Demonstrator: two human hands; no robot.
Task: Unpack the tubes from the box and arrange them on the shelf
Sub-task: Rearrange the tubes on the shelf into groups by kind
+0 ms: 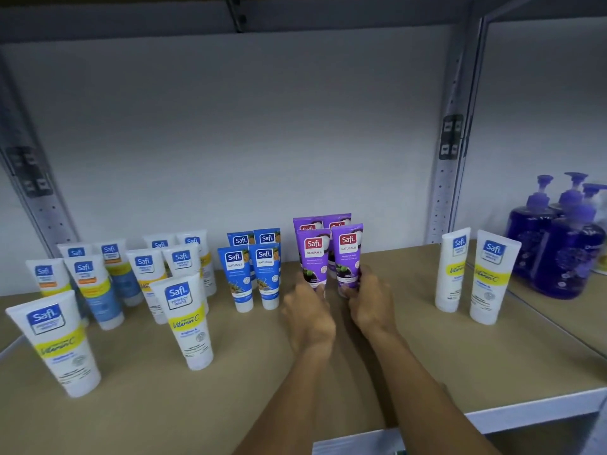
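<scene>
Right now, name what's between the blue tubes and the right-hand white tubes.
Head view: purple tubes, front two in left hand and right hand; then bare shelf.

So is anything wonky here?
Nothing is spilled. The front-left white tube leans sideways, out of line, though the wide lens may exaggerate it. The left hand grips the left purple tube, the right hand the right purple tube.

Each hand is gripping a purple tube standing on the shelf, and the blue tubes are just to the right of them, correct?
Not quite: the blue tubes stand just to the left of them, not the right. As the head view shows, the left hand grips the left purple tube and the right hand grips the right purple tube, both standing on the shelf.
</scene>
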